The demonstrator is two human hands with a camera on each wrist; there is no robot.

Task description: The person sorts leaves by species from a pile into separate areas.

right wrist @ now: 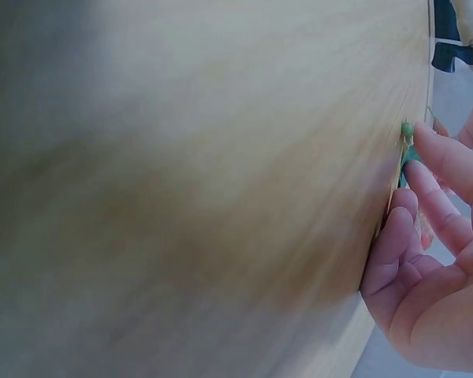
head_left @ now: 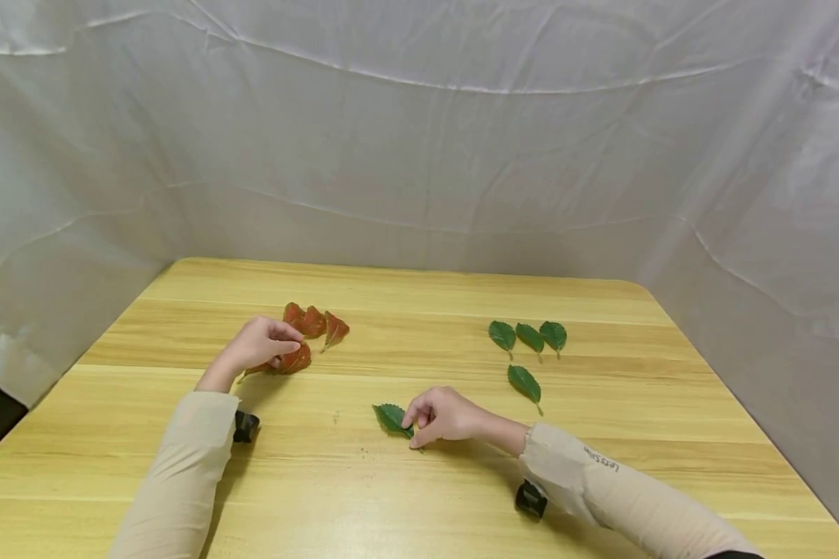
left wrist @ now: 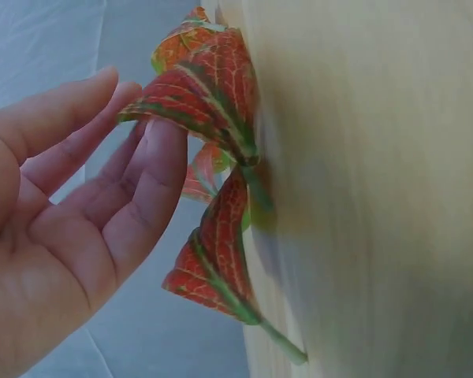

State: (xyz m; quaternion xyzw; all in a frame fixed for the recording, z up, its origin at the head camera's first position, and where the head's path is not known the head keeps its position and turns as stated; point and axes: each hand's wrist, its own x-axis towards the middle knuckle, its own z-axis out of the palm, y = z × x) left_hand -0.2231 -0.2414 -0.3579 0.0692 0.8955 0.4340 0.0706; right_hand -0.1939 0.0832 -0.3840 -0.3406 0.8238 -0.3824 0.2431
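My left hand (head_left: pixel 262 343) is over the near red leaves at the left, fingers loosely bent. In the left wrist view its fingertips touch the underside of a curled red leaf (left wrist: pixel 213 90), with the thumb apart from it. Below that, another red leaf (left wrist: pixel 217 260) stands with its stem on the wood. At the table's middle, my right hand (head_left: pixel 446 415) pinches a green leaf (head_left: pixel 390 418) near its stem end with thumb and forefinger, low over the wood. In the right wrist view, the fingers hide most of this leaf.
More red leaves (head_left: pixel 313 322) lie just beyond the left hand. Several green leaves (head_left: pixel 530 337) lie at the right, one (head_left: pixel 524 383) nearer than the others. They rest on a wooden table (head_left: pixel 419 303), with a pale hanging sheet (head_left: pixel 419 155) behind and at both sides.
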